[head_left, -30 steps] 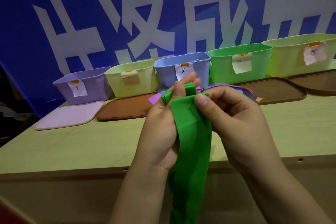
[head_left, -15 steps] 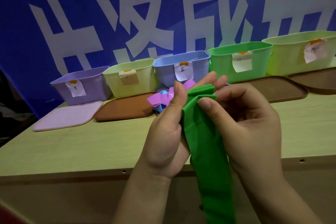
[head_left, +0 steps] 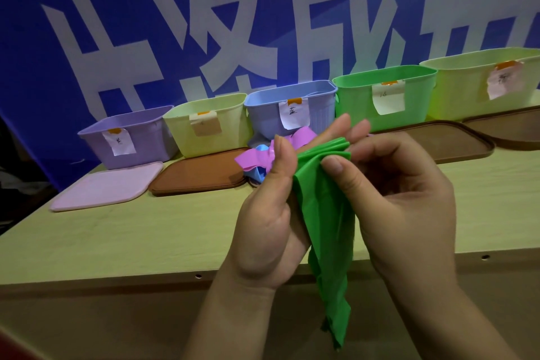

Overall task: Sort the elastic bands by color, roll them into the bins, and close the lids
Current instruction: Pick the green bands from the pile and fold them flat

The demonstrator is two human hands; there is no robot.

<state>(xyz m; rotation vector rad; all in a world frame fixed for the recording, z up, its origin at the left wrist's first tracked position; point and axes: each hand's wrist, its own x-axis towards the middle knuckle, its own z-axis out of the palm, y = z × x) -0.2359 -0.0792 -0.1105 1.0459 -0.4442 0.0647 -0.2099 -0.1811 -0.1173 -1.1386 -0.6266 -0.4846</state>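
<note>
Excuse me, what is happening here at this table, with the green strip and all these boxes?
A person is holding a green elastic band by its top end with both hands: the left hand and the right hand pinch it, and the rest hangs down in front of the table. Five open bins stand in a row at the back, among them the green bin. Their lids, such as the pink lid, lie flat in front. Pink and blue bands wait behind the hands.

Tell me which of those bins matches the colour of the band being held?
The bright green bin, fourth from the left, between the blue bin and the larger pale yellow-green bin.
</note>
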